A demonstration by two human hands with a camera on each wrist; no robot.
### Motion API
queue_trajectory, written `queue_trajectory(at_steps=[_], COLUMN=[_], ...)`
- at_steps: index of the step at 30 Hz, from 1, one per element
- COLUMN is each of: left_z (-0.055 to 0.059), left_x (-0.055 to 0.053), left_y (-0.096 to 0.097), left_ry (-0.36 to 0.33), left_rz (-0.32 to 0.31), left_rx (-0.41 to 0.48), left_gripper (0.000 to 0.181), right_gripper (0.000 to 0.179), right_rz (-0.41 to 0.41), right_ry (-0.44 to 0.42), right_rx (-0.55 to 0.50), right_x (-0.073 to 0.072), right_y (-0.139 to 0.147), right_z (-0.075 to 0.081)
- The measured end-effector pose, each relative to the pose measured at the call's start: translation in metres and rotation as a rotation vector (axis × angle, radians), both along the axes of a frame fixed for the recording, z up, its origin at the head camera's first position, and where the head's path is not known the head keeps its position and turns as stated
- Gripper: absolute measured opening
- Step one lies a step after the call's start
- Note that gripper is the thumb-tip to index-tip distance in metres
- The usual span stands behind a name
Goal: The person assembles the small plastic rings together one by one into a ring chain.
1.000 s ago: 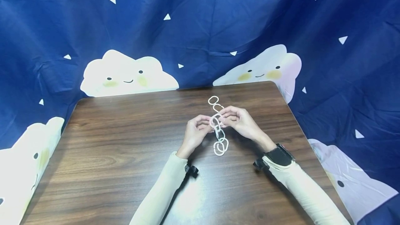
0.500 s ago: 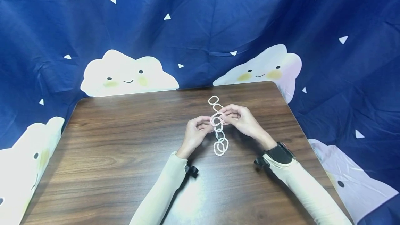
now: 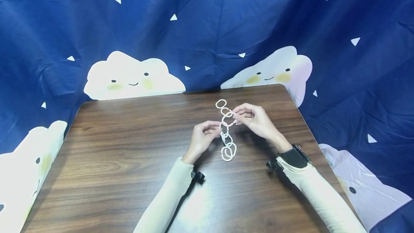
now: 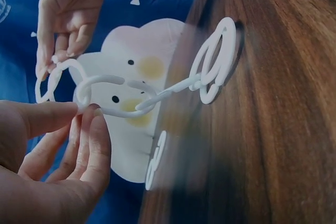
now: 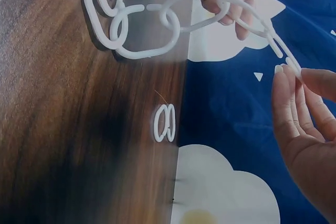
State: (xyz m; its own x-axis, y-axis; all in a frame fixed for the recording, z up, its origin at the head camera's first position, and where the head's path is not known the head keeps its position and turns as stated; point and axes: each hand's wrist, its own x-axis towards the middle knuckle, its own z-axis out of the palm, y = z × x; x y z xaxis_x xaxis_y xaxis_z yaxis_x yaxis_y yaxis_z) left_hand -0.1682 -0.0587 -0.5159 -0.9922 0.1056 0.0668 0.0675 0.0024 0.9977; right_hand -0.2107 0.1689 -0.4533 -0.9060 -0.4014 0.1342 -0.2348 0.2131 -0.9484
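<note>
White plastic chain links, each with a small gap in its loop, form a chain between the two hands. My left hand pinches one link between thumb and fingertips. To its right and a little farther off, my right hand pinches the adjoining link at the chain's end. From the left hand's link the chain drops towards the near side, where its last links rest on the table, overlapping. In the right wrist view, the held links hang above the tabletop, joined loop through loop.
Two more white links lie on the brown wooden table beyond the hands, apart from the held chain. A dark blue curtain with printed clouds hangs behind the table. Both wrists carry small black cameras.
My right hand has moved right and slightly away, drawing its link out from over the left hand's link. My left hand has hardly moved, and the far links lie where they were.
</note>
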Motion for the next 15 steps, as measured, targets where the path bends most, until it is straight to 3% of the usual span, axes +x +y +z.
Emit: queue_trajectory(at_steps=[9, 15], left_z=[0.0, 0.0064], left_x=[-0.0014, -0.0044], left_y=[-0.0004, -0.0012], left_ry=[0.018, 0.034], left_rz=[0.01, 0.027], left_rx=[-0.035, 0.02], left_gripper=[0.025, 0.022], right_gripper=[0.024, 0.022], right_rz=[0.011, 0.012], right_ry=[0.008, 0.027], right_rx=[0.051, 0.098], right_x=[0.0, -0.0001], right_y=[-0.0015, -0.0022], right_z=[0.0044, 0.0087])
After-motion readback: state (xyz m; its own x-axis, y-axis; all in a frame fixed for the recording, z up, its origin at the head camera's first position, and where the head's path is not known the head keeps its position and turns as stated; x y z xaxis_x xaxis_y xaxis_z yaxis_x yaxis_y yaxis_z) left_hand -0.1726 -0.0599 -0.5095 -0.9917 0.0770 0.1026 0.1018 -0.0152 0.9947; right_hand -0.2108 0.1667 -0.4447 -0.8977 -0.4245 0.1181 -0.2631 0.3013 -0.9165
